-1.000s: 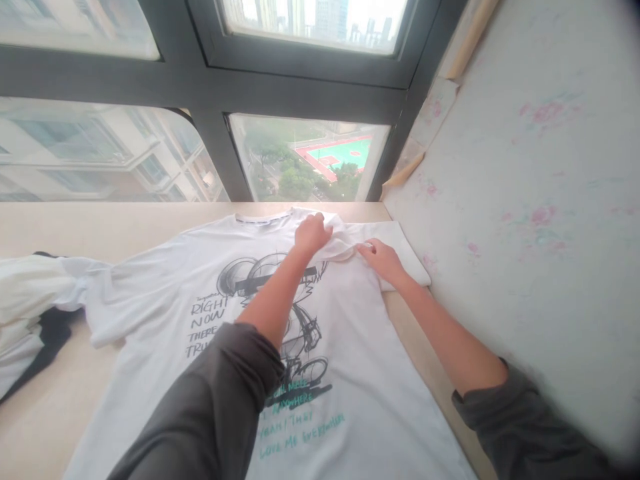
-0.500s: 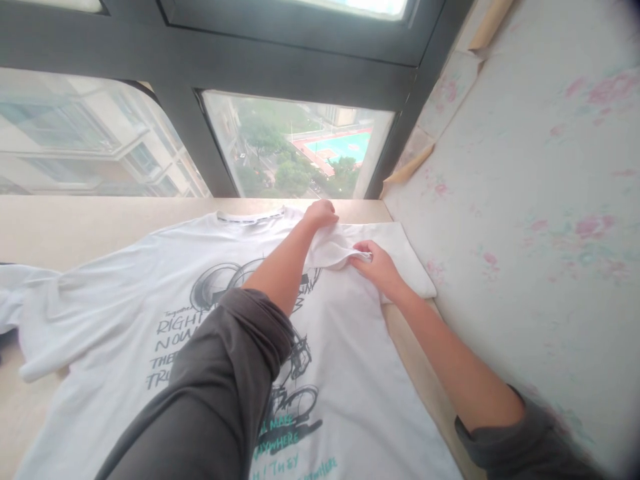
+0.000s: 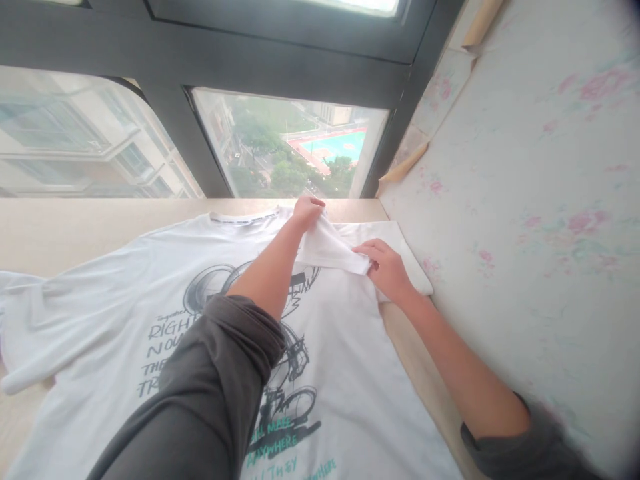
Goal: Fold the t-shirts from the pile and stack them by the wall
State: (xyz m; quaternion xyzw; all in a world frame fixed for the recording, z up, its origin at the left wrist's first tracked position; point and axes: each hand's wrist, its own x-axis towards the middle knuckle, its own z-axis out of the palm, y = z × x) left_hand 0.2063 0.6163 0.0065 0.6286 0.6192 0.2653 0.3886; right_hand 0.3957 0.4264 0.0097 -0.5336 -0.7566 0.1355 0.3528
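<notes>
The T-shirt (image 3: 150, 287) lies flat on the bench (image 3: 60, 227), centre frame. The grips of the left hand (image 3: 306, 212) and right hand (image 3: 387, 267) each pinch its sleeve (image 3: 330, 250), raised at upper centre. Judged step: sleeve fold. The next move requires laying the sleeve inward, taut and flat.

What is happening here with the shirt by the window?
A person has a white T-shirt spread print-side up on a beige ledge under a window. The left hand grips the cloth at the shoulder beside the collar. The right hand pinches the edge of the near sleeve, which is raised between the two hands. The other sleeve lies on the ledge at the left.
</notes>
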